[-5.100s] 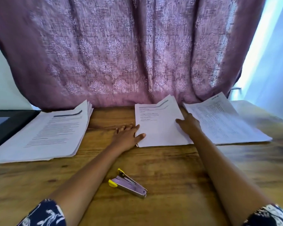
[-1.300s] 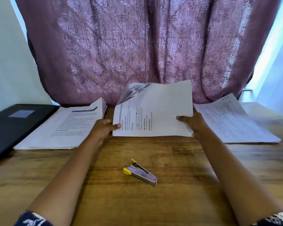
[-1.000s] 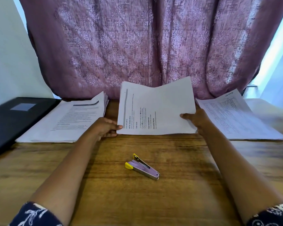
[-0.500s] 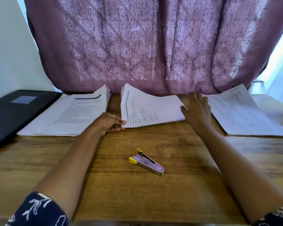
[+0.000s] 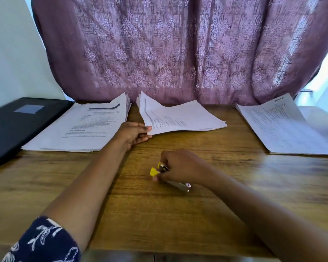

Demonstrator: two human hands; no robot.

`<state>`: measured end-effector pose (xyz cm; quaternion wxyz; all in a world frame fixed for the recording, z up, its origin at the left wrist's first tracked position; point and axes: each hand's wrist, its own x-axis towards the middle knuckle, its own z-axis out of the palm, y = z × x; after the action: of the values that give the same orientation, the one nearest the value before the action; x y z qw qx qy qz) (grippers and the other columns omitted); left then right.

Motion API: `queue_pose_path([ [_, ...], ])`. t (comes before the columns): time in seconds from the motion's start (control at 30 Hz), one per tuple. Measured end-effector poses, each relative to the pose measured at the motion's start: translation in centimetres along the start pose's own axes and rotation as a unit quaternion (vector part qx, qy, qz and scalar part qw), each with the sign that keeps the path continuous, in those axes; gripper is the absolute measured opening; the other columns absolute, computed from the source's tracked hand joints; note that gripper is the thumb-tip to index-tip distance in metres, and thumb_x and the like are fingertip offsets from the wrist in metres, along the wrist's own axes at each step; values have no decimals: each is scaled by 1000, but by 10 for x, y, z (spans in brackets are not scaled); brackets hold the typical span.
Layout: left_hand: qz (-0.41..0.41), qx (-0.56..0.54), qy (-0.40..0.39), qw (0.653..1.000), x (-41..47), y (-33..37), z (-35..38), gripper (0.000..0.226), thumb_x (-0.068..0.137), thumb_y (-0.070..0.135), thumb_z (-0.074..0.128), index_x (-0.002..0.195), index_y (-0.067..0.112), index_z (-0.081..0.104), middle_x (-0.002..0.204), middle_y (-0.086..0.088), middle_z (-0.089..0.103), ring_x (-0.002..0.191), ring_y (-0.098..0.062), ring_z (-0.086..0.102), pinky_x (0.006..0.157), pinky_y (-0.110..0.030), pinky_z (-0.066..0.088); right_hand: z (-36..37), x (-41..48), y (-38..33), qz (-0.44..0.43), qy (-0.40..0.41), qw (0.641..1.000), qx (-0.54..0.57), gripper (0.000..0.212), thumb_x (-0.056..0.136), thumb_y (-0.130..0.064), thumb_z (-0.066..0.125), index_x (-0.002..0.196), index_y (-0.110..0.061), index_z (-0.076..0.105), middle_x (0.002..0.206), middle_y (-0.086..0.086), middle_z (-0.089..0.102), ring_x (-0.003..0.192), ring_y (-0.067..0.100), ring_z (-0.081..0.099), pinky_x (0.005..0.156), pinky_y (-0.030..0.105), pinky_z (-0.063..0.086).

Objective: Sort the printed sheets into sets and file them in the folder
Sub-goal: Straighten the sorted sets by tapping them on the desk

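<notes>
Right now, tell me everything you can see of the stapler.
Small stapler: yellow front end pointing left, pinkish rear end, metal base. It is on or just off the wooden table, nearer than the middle stack. The right hand covers its middle, fingers curled round it. Blur hides whether it is lifted.
</notes>
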<state>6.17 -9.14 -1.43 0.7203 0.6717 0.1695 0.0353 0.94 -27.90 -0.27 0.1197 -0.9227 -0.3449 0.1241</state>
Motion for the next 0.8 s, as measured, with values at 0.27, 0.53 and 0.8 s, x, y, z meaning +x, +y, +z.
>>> queue_pose_path([
  [0.27,93,-6,24,995,-10,6,16,6,82,6,72,81,9,67,66,0,71,54,-9,68,49,-14,52,-13,26,56,59,62,799,595,17,91,-24,60,105,-14,58,93,5,69,82,12,65,78,28,51],
  [0.53,136,-15,8,991,-20,9,34,5,85,2,68,87,2,64,55,7,68,50,-3,64,52,-14,53,-8,35,60,43,96,706,700,13,95,-23,54,94,-11,60,84,8,65,69,12,60,60,23,53],
  [0.8,150,24,3,988,-18,-2,45,5,84,6,71,82,6,67,62,5,68,54,-2,63,53,-16,53,-5,38,60,30,106,681,724,16,93,-23,58,92,-7,63,78,4,64,70,10,63,61,24,54],
])
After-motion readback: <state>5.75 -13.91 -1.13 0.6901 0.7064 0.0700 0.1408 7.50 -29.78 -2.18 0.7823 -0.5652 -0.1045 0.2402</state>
